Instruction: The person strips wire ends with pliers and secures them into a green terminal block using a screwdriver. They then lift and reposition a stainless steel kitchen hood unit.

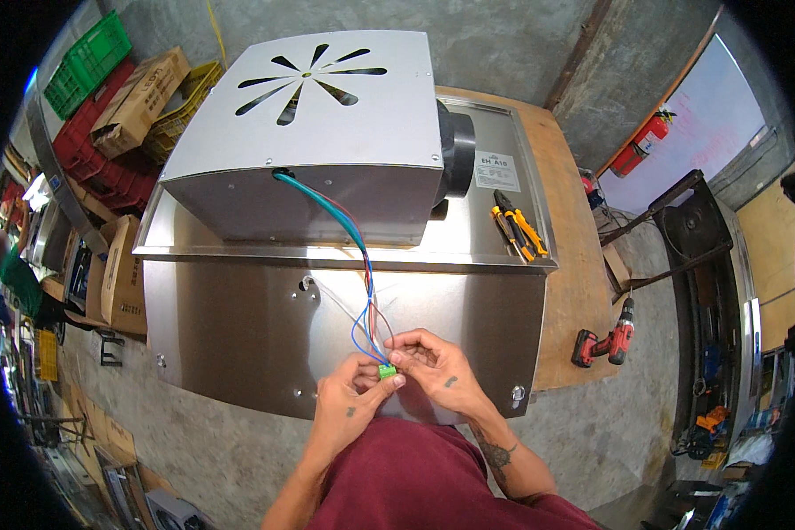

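Observation:
Near the front of the metal hood, my left hand pinches a small green terminal block between thumb and fingers. My right hand is closed on a thin brownish wire just above the block. A blue wire loops down to the block. These wires fan out from a teal cable, which leaves a hole in the front of the boxy metal housing. Slotted openings form a flower pattern on the housing's top. A pale wire runs from a hole in the stainless panel.
Pliers and a second yellow-handled tool lie on the hood's right side, near a black round duct collar. A red cordless drill rests on the wooden board. Crates and cardboard boxes stack at far left; a fire extinguisher hangs at right.

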